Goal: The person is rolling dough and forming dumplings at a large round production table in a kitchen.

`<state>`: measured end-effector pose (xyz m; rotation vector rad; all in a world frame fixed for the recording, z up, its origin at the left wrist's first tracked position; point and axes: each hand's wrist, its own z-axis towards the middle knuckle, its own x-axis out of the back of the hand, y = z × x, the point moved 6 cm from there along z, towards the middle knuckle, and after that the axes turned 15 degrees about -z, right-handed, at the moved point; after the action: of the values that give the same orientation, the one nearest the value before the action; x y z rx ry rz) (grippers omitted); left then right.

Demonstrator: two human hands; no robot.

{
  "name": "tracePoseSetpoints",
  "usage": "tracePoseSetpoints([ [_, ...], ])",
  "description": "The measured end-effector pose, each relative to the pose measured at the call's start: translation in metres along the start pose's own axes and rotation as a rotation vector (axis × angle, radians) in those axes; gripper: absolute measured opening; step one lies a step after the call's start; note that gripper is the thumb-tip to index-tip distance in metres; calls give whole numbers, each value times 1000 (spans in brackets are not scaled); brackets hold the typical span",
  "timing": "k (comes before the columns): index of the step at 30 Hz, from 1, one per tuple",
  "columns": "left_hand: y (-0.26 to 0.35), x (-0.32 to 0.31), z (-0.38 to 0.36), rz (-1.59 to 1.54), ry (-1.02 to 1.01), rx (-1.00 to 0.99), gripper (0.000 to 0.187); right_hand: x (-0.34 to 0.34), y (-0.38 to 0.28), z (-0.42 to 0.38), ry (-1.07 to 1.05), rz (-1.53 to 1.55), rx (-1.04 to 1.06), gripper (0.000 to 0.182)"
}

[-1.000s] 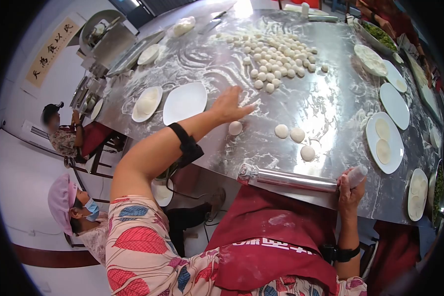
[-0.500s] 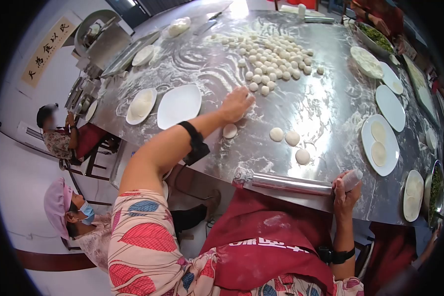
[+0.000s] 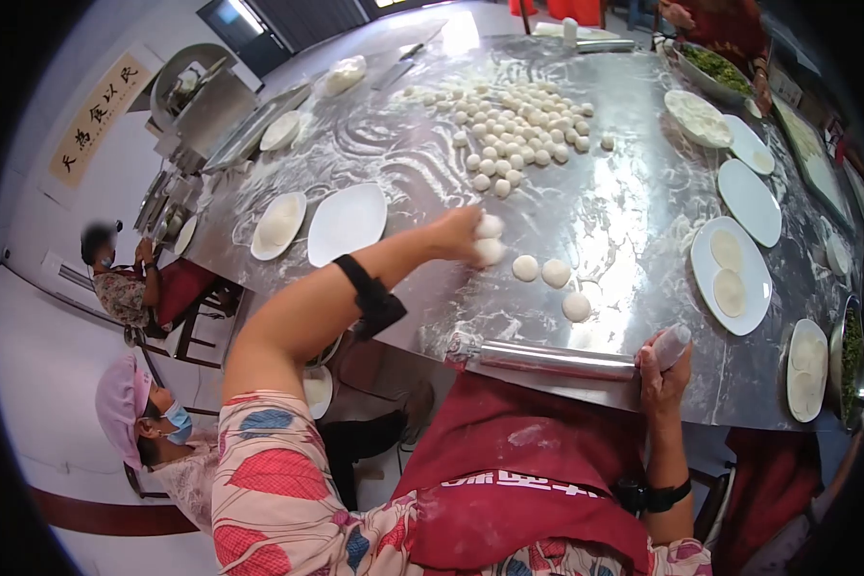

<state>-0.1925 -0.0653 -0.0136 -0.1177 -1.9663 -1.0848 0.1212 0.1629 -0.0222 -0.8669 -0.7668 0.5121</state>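
My left hand [image 3: 456, 235] is over the steel table, its fingers smeared by motion. Two small dough pieces [image 3: 490, 252] lie right against its fingertips; I cannot make out whether it grips them. Just to the right sit three flattened dough rounds [image 3: 555, 273]. A metal rolling pin [image 3: 557, 358] lies along the table's near edge, and my right hand [image 3: 664, 372] is closed around its pale right-hand handle [image 3: 674, 338]. Farther back is a heap of dough balls [image 3: 514, 125] on floury metal.
White plates stand left [image 3: 348, 227] and right; the right one [image 3: 708, 305] holds two wrappers. A bowl of green filling [image 3: 715, 72] is at the far right, near a co-worker's hand [image 3: 761, 94]. A person in a pink cap [image 3: 125, 398] sits at my left.
My left hand has drawn back from the heap toward me, and two dough pieces now show at its fingertips. The right hand stays on the rolling pin. The view has shifted slightly.
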Motion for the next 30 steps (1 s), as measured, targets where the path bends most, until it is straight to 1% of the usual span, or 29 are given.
tracePoseSetpoints([
  [3, 33, -5, 33, -241, 155, -74, 60, 0, -2, 1, -13, -17, -26, 27],
  [6, 58, 18, 40, 217, 560, -74, 50, 0, 4, 0, 12, -40, -12, 27],
  [7, 54, 21, 48, 225, 542, 38, 50, 0, 4, 0, 10, -42, -21, 27],
  [10, 36, 21, 67, 195, 447, 29, 44, -1, 4, 2, -1, -45, -49, 29],
  [12, 26, 20, 68, 175, 407, -23, 38, 0, 10, 1, -19, -50, -70, 34],
  [13, 24, 20, 64, 163, 388, -46, 35, 1, 11, 0, -6, -56, -52, 33],
  [15, 7, 18, 46, -176, 286, -23, 31, 1, 12, -1, 16, -61, -17, 31],
  [16, -2, 17, 31, -342, 236, -9, 28, 0, 10, -1, 12, -38, -34, 29],
  [17, -11, 12, 12, -550, 158, 103, 26, 0, 5, 0, 9, -12, -51, 26],
  [20, -33, 7, -42, -776, 32, 177, 23, -2, 2, 0, -1, 5, -92, 24],
  [21, -45, 9, -51, -637, 112, 186, 20, -2, 4, 1, -5, -4, -99, 24],
  [24, -75, 11, -54, -492, 156, 44, 22, -3, 9, -1, 1, 18, -100, 24],
  [27, -61, 24, -59, -285, 163, 126, 29, -3, 7, -2, 37, 64, -52, 25],
  [30, -36, 38, -55, 60, 373, 81, 45, -2, 12, -5, 9, 38, -103, 27],
])
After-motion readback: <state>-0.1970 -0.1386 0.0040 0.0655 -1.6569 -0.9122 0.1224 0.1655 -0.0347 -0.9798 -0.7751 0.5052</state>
